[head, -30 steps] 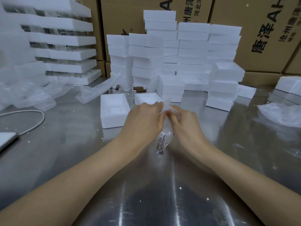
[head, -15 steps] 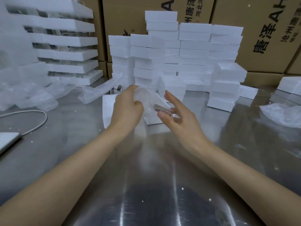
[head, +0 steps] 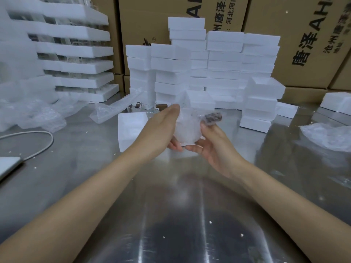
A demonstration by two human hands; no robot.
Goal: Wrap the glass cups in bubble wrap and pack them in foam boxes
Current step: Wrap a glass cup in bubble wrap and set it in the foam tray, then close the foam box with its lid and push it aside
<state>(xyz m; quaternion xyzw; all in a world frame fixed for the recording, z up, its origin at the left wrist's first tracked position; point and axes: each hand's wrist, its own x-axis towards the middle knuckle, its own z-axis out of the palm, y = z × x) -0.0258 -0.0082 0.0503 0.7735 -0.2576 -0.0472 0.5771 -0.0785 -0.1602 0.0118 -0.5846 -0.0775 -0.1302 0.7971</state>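
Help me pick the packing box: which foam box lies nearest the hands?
The foam box just left of the left hand; the rest sit farther back.

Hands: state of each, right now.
Left hand: holds the bubble-wrapped cup.
Right hand: holds the same cup from below, thumb on it.

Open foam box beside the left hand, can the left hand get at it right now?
Probably yes: the open foam box lies on the table right beside the left hand with nothing between them. But that hand, with the right hand, holds the wrapped cup, so it isn't free.
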